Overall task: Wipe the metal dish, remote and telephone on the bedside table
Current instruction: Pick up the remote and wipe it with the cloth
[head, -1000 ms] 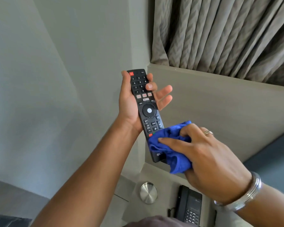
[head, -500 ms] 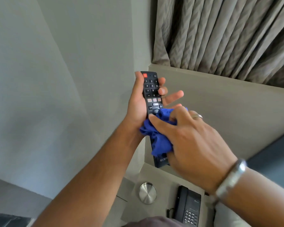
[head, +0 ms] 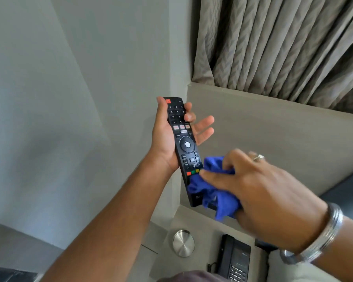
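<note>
My left hand (head: 165, 137) holds a black remote (head: 182, 139) upright in front of me, buttons facing me, thumb along its left edge and fingers spread behind it. My right hand (head: 259, 198) grips a bunched blue cloth (head: 214, 190) and presses it onto the remote's lower end, covering that part. Far below, on the bedside table (head: 204, 222), a round brushed metal dish (head: 183, 243) lies left of a black telephone (head: 234, 259).
A grey wall fills the left. A grey panel (head: 283, 135) rises behind the table, with pleated curtains (head: 283, 41) above it. A pale pillow edge (head: 277, 269) shows at the lower right, beside the telephone. A metal bangle circles my right wrist.
My right hand slid the blue cloth down the remote from its middle to its lower end, uncovering the round navigation button. My left hand shifted slightly with the remote.
</note>
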Tool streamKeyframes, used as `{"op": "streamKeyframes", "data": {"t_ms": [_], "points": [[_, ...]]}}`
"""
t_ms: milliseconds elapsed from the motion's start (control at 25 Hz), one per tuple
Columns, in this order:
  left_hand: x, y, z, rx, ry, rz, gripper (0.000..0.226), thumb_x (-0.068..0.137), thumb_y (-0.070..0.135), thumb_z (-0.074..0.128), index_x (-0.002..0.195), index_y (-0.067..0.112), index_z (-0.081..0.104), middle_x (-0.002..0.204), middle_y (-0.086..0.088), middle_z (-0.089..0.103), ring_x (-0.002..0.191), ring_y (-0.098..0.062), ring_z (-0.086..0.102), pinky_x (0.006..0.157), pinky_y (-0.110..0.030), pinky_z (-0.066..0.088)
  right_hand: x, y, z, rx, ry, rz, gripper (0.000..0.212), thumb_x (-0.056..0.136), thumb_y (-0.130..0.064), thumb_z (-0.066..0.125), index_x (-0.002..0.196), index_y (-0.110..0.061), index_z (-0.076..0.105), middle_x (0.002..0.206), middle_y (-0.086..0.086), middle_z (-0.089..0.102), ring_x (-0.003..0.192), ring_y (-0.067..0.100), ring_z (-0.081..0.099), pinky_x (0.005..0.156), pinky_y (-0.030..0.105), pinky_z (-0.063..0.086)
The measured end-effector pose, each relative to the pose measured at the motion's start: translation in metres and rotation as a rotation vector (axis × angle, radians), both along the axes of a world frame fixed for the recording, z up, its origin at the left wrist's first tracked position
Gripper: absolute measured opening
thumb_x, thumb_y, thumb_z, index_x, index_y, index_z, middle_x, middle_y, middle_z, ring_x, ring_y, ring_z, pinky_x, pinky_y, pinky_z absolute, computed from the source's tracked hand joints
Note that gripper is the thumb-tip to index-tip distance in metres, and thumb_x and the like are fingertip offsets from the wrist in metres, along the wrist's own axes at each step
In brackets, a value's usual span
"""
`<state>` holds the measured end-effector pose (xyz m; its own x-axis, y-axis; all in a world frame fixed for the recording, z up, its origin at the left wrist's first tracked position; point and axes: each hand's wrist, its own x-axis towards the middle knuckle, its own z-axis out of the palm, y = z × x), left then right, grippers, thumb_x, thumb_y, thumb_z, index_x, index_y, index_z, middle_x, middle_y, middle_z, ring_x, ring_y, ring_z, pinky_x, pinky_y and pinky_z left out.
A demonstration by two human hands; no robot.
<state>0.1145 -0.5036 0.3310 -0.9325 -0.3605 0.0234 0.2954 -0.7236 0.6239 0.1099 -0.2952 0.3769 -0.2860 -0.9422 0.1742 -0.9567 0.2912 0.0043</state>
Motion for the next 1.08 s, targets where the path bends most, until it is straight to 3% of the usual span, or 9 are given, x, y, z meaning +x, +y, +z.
{"op": "streamKeyframes", "data": {"t_ms": [160,320,520,600,720,840,920,1000,1080], "points": [[-0.002,0.005,0.005,-0.048,0.021,-0.029,0.066,0.088,0.076,0.038,0.097,0.015,0.060,0.069,0.003,0.058,0.096,-0.034,0.069,0.088,-0.045,0.054,-0.009,-0.017,0.013,-0.227,-0.028,-0.151,0.051,0.074,-0.029,0.063,0.124,-0.032,0.053,0.094,0.006,0.046,0.074,0.026,0.045,0.057,0.037,0.049],[-0.005,0.000,0.007,-0.087,0.036,-0.005,0.066,0.090,0.074,0.033,0.095,0.014,0.061,0.069,0.003,0.059,0.096,-0.033,0.070,0.079,-0.044,0.059,0.015,-0.026,-0.021,-0.091,-0.122,-0.098,0.054,0.082,-0.032,0.055,0.135,-0.031,0.041,0.099,0.004,0.043,0.076,0.024,0.043,0.062,0.037,0.049],[-0.007,-0.008,-0.003,-0.058,0.072,-0.049,0.069,0.089,0.076,0.033,0.097,0.014,0.062,0.068,0.004,0.060,0.093,-0.033,0.072,0.075,-0.042,0.062,0.019,0.000,-0.039,-0.020,-0.150,-0.038,0.048,0.079,-0.039,0.035,0.123,-0.032,0.054,0.088,0.003,0.050,0.067,0.026,0.051,0.049,0.037,0.051],[-0.008,-0.008,-0.006,-0.043,0.096,-0.086,0.070,0.088,0.077,0.034,0.099,0.014,0.064,0.071,0.003,0.063,0.097,-0.032,0.071,0.076,-0.043,0.061,0.009,0.007,-0.029,-0.036,-0.167,-0.042,0.048,0.078,-0.037,0.040,0.124,-0.037,0.052,0.093,0.002,0.049,0.072,0.025,0.050,0.055,0.038,0.053],[-0.008,0.001,-0.016,-0.078,0.065,-0.130,0.074,0.084,0.078,0.037,0.103,0.014,0.069,0.090,-0.005,0.073,0.102,-0.029,0.069,0.081,-0.041,0.059,-0.019,0.002,0.008,-0.260,-0.143,-0.132,0.052,0.076,-0.038,0.045,0.127,-0.038,0.048,0.096,0.002,0.046,0.077,0.021,0.047,0.062,0.038,0.052],[-0.013,0.023,-0.027,-0.177,0.046,-0.142,0.075,0.090,0.076,0.031,0.122,0.019,0.068,0.119,-0.009,0.070,0.109,-0.023,0.066,0.087,-0.038,0.057,-0.037,-0.033,0.034,-0.441,-0.014,-0.217,0.046,0.079,-0.037,0.047,0.125,-0.036,0.051,0.103,0.004,0.047,0.086,0.027,0.049,0.068,0.036,0.049],[-0.017,0.031,-0.027,-0.156,0.038,-0.162,0.072,0.090,0.074,0.037,0.128,0.019,0.065,0.123,-0.011,0.068,0.114,-0.025,0.064,0.096,-0.040,0.054,-0.038,-0.056,0.027,-0.354,0.026,-0.259,0.047,0.079,-0.024,0.055,0.125,-0.033,0.051,0.114,0.006,0.049,0.093,0.033,0.050,0.071,0.041,0.052],[-0.021,0.027,-0.032,-0.080,-0.003,-0.152,0.074,0.089,0.074,0.039,0.120,0.012,0.068,0.122,-0.014,0.068,0.115,-0.027,0.063,0.105,-0.044,0.046,-0.028,-0.062,-0.002,-0.249,-0.035,-0.252,0.050,0.078,-0.014,0.055,0.125,-0.028,0.050,0.117,0.007,0.049,0.091,0.033,0.049,0.072,0.043,0.052],[-0.025,0.017,-0.047,-0.017,-0.070,-0.107,0.076,0.090,0.075,0.034,0.113,0.010,0.066,0.122,-0.015,0.069,0.113,-0.026,0.066,0.100,-0.042,0.050,-0.011,-0.050,-0.041,-0.199,-0.162,-0.213,0.052,0.074,-0.010,0.055,0.123,-0.026,0.052,0.114,0.007,0.051,0.083,0.032,0.048,0.069,0.043,0.051]]}}
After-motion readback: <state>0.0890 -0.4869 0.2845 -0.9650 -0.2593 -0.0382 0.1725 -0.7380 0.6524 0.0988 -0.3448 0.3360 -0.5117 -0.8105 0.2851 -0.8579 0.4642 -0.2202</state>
